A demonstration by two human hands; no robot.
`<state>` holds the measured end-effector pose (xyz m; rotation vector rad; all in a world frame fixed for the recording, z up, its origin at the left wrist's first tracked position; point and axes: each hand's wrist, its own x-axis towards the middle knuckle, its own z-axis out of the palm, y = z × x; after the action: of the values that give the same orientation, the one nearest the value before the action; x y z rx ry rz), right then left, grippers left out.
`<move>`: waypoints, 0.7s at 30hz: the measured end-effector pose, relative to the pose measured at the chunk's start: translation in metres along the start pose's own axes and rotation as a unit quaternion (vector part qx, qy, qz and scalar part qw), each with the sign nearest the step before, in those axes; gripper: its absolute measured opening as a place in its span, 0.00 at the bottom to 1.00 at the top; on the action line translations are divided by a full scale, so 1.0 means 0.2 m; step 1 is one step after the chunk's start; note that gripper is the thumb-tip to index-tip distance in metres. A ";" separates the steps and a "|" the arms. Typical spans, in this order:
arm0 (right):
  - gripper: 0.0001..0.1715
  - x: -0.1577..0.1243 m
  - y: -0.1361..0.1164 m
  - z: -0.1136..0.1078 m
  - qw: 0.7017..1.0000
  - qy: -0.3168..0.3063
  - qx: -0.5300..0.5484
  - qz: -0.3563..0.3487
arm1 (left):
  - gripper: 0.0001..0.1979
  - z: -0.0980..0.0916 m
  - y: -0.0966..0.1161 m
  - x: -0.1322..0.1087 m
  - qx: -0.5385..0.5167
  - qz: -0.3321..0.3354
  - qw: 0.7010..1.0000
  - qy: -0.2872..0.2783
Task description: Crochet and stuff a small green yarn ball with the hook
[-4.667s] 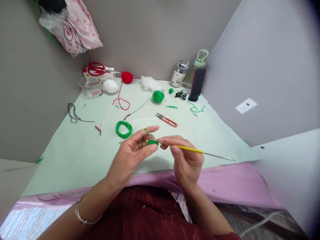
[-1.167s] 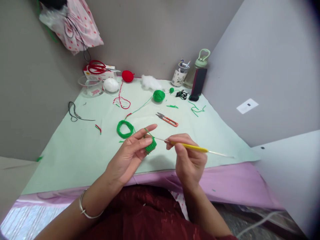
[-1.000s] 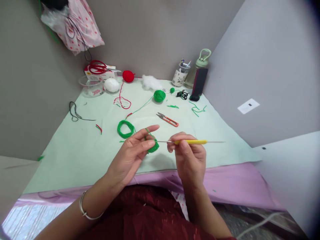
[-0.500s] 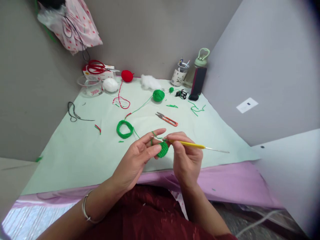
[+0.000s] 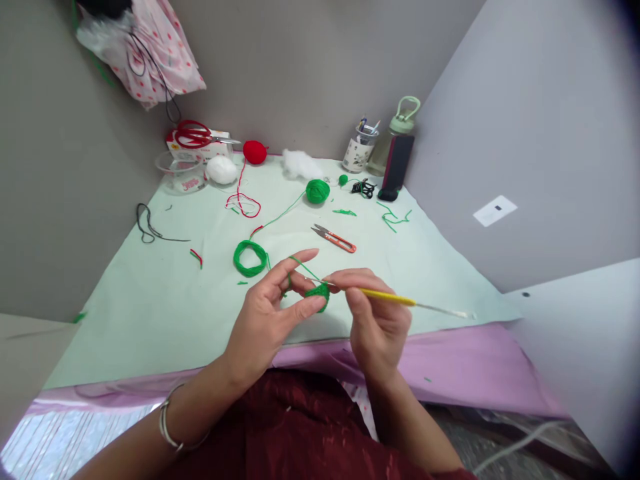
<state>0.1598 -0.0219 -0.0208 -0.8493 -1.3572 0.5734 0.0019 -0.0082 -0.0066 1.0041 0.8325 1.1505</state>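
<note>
My left hand (image 5: 273, 310) pinches a small round green crochet piece (image 5: 319, 295) between thumb and fingers. Green working yarn (image 5: 305, 267) runs over its raised index finger down to the piece. My right hand (image 5: 377, 313) is closed round a crochet hook (image 5: 387, 296) with a yellow grip, its bare metal back end pointing right. The hook's front end meets the top edge of the piece; whether its tip is inside a stitch I cannot tell. Just beyond the left hand lies a loose ring of green yarn (image 5: 235, 258), with a strand leading toward the fingers.
Thread snips (image 5: 335, 238) lie beyond my hands. Farther back are a green yarn ball (image 5: 317, 192), a red yarn ball (image 5: 255, 152), a white ball (image 5: 221, 170), white stuffing (image 5: 300, 164), red scissors (image 5: 194, 134), a clear tub (image 5: 183, 175), a pen cup (image 5: 359, 152) and a bottle (image 5: 393, 143).
My left hand has shifted slightly left and tilted the crochet piece. My right hand and hook moved a little right and down, and the yarn now stretches between index finger and piece.
</note>
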 end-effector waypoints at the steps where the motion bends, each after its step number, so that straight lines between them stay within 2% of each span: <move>1: 0.11 0.01 0.01 0.00 0.999 0.002 0.042 0.027 | 0.28 -0.01 0.00 0.00 0.000 -0.004 1.000 -0.008; 4: 0.09 0.03 0.03 -0.01 0.985 0.007 0.145 0.090 | 0.26 -0.02 0.01 0.00 0.003 0.000 1.000 -0.026; 6: 0.10 0.05 0.04 -0.01 0.978 0.008 0.176 0.112 | 0.24 -0.02 0.01 0.00 0.011 0.008 0.999 -0.030; 11: 0.14 0.05 0.03 -0.02 0.980 -0.004 0.153 0.126 | 0.23 -0.03 0.01 -0.01 0.031 0.021 0.999 -0.023; 14: 0.14 0.04 0.01 -0.04 0.988 -0.013 0.111 0.106 | 0.23 -0.03 0.01 0.00 0.052 0.030 0.998 -0.016; 17: 0.13 0.03 -0.02 -0.05 0.998 -0.020 0.046 0.050 | 0.22 -0.02 0.01 0.00 0.077 0.040 0.996 -0.007; 21: 0.14 0.01 -0.04 -0.07 0.998 -0.060 -0.027 -0.020 | 0.19 -0.01 0.02 0.00 0.116 0.056 0.992 0.013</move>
<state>0.1727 -0.0276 -0.0124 -0.8404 -1.5021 0.5667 -0.0016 -0.0071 -0.0026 1.2419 0.9569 1.1821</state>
